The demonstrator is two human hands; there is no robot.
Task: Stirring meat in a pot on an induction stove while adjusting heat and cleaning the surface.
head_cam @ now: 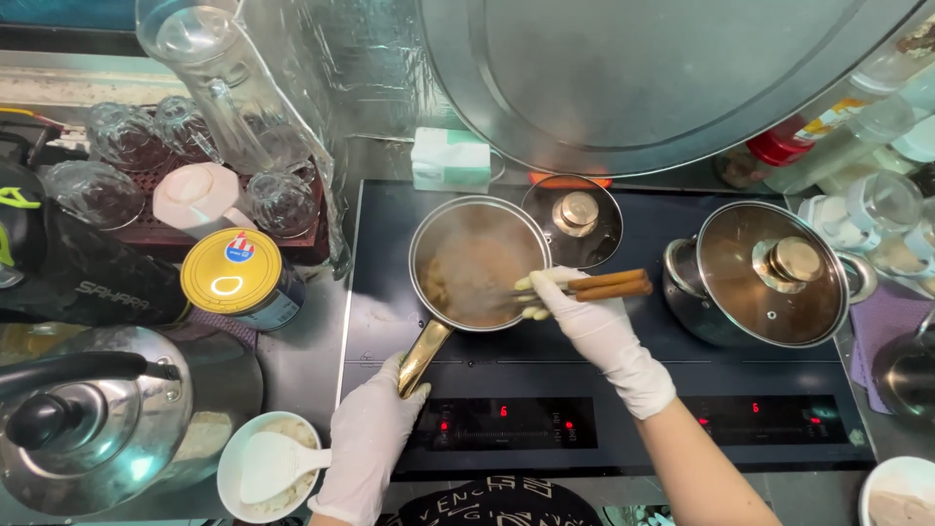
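R hand (pixel 594 326) is gripping chopsticks (pixel 612 284), tips lying left into the pan (pixel 477 263); L hand (pixel 375 429) is clasping its handle (pixel 425 355).

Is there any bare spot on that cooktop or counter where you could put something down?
The cooktop is bare between the saucepan and the lidded pot, though the right hand crosses there. A bare strip lies left of the saucepan, beside the tin. The left counter, with kettle and glasses, is crowded.
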